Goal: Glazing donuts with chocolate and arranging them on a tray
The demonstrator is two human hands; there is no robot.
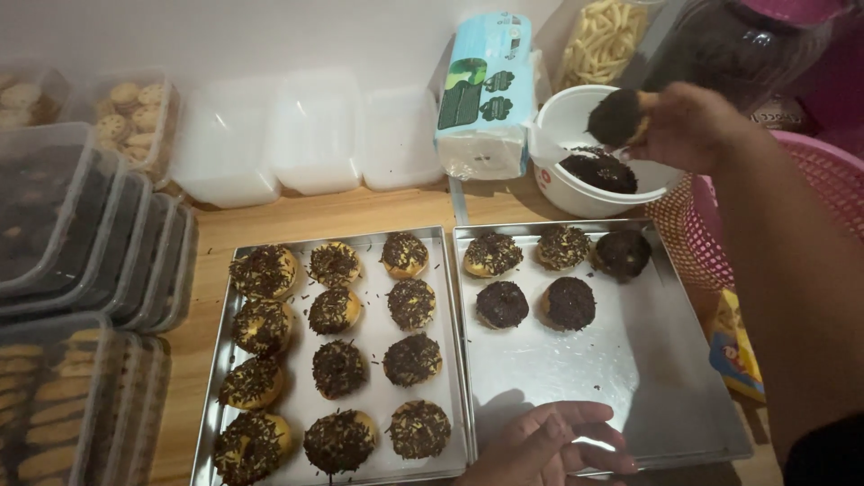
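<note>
R hand (688, 126) pinches a choc-sprinkled donut (616, 117) over the white sprinkle bowl (576, 193), L hand (549, 441) flat on the tray (666, 378); prob light, soft, sticky-topped, so grip bare underside/edges.

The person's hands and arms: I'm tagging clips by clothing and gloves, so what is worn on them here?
Nothing shows on either hand: the left hand and right hand are bare, with no gloves, rings or watch visible. The right forearm is uncovered; a dark sleeve edge appears only at the frame's bottom corner.
</note>
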